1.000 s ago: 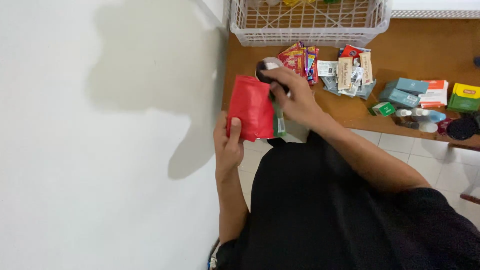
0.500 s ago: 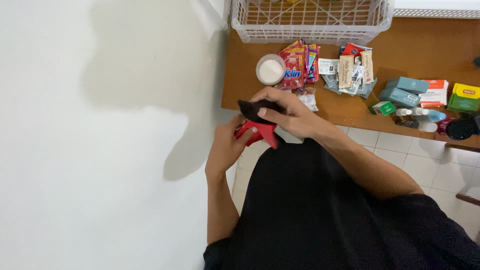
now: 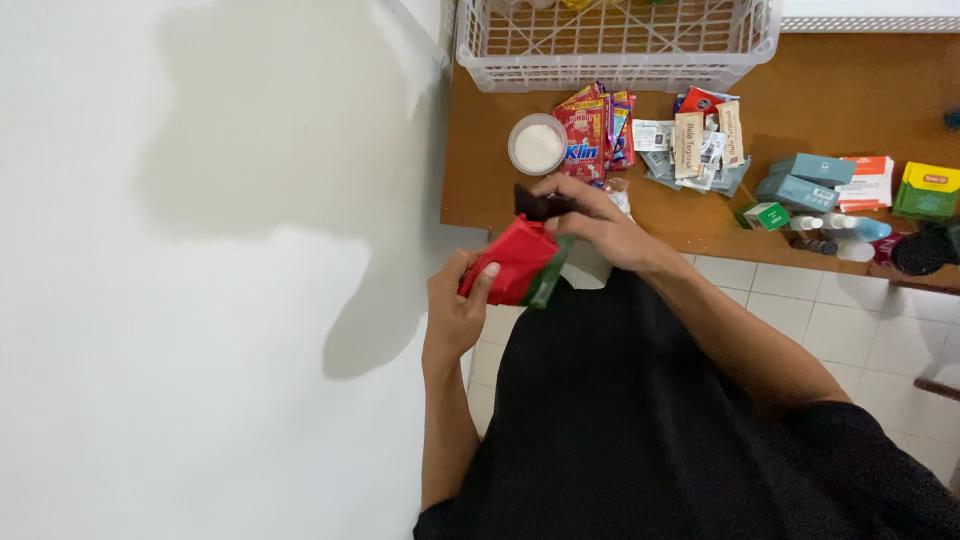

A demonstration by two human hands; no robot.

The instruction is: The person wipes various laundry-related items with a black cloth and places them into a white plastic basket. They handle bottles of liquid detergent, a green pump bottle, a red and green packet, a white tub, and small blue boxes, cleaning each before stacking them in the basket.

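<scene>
My left hand [image 3: 458, 300] grips a red pouch with a green side [image 3: 516, 265], tilted, just off the near edge of the brown table [image 3: 480, 195]. My right hand [image 3: 600, 222] pinches a small dark item [image 3: 538, 205] at the pouch's upper end and also touches the pouch. A round white-lidded container [image 3: 537, 146] stands on the table just beyond my hands, next to a pile of colourful sachets [image 3: 598, 128].
A white plastic basket [image 3: 615, 40] stands at the table's far edge. Beige and grey sachets [image 3: 700, 140], teal, white and green boxes [image 3: 850, 185] and small bottles [image 3: 835, 232] lie to the right. A white wall is on the left, tiled floor below.
The red pouch went from upright and flat to folded low, then back up tilted. My hands moved toward me, uncovering the white-lidded container on the table.
</scene>
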